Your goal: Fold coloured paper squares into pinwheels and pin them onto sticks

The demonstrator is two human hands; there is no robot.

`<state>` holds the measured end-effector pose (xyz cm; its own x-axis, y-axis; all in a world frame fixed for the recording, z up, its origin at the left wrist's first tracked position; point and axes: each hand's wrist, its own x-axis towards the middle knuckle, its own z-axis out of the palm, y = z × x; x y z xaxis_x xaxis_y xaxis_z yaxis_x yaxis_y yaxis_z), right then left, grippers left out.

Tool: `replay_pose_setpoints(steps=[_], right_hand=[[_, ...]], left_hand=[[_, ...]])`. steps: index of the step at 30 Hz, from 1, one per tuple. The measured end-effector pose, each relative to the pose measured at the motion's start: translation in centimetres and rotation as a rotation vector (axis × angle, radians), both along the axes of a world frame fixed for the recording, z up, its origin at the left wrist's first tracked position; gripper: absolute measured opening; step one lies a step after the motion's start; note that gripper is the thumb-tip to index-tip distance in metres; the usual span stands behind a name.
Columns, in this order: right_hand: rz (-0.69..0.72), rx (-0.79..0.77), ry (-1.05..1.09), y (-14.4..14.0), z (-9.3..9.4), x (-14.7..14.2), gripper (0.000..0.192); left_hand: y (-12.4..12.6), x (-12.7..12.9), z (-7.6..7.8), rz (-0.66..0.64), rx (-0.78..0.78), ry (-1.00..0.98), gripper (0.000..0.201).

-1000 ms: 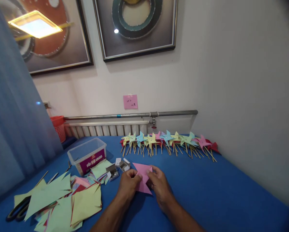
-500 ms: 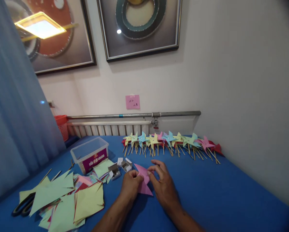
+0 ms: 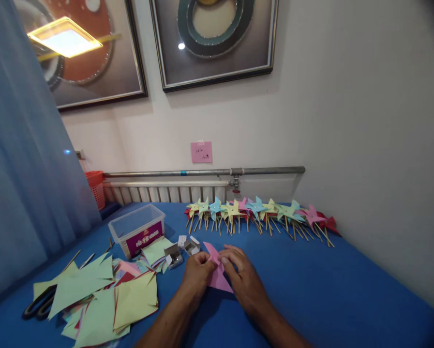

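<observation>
A pink paper piece [image 3: 218, 279] lies on the blue table [image 3: 311, 280], with pointed corners sticking out above and below my fingers. My left hand [image 3: 197, 273] pinches its left side. My right hand [image 3: 242, 273] pinches its right side, the fingertips of both hands meeting over the middle of the paper. Just left of my hands lie small open white boxes [image 3: 182, 249].
A row of finished paper pinwheels on sticks [image 3: 256, 215] lines the table's far edge. Cut coloured paper sheets [image 3: 104, 297], scissors [image 3: 38, 303] and a clear plastic tub [image 3: 137, 229] lie at the left. A blue curtain [image 3: 21, 183] hangs at the left; a radiator pipe [image 3: 202, 172] runs behind.
My right hand's fingers, spread half a second ago, have closed onto the pink paper next to my left hand's fingers. The paper's upper corners are now folded in towards the middle.
</observation>
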<state>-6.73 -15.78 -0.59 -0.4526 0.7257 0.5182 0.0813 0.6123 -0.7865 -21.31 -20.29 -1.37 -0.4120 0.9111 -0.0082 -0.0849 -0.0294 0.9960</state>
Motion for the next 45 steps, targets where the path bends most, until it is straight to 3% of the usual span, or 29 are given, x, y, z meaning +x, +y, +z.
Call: replay_pose_setpoints(steps=[4,7,12,16,22,26,29,36,45], right_hand=[[-0.073,-0.091,-0.001,0.3,0.0,0.1,0.018],[-0.085,-0.142,-0.023,0.3,0.1,0.0,0.023],[-0.059,-0.143,-0.035,0.1,0.3,-0.1,0.020],[-0.130,-0.136,-0.027,0.2,-0.1,-0.2,0.015],[-0.209,0.148,-0.013,0.4,-0.6,0.1,0.007],[-0.133,0.386,-0.090,0.3,-0.7,0.2,0.012],[-0.078,0.471,-0.162,0.3,-1.0,0.2,0.016],[-0.064,0.437,-0.287,0.1,-0.4,0.3,0.018],[-0.058,0.277,-0.214,0.1,-0.3,0.2,0.017]], left_hand=[[-0.1,0.1,0.2,0.000,-0.021,0.025,0.035],[-0.1,0.2,0.2,-0.012,-0.011,0.028,0.035],[-0.2,0.2,0.4,-0.019,0.017,0.052,0.037],[-0.3,0.1,0.5,0.002,-0.008,0.058,0.035],[0.0,0.1,0.2,-0.006,-0.027,0.055,0.036],[0.2,-0.1,-0.2,-0.010,-0.034,0.021,0.033],[0.1,-0.2,-0.2,-0.023,-0.012,-0.029,0.030],[0.2,-0.3,-0.3,-0.041,-0.013,-0.031,0.033],[0.0,-0.1,0.0,-0.075,-0.021,-0.008,0.022]])
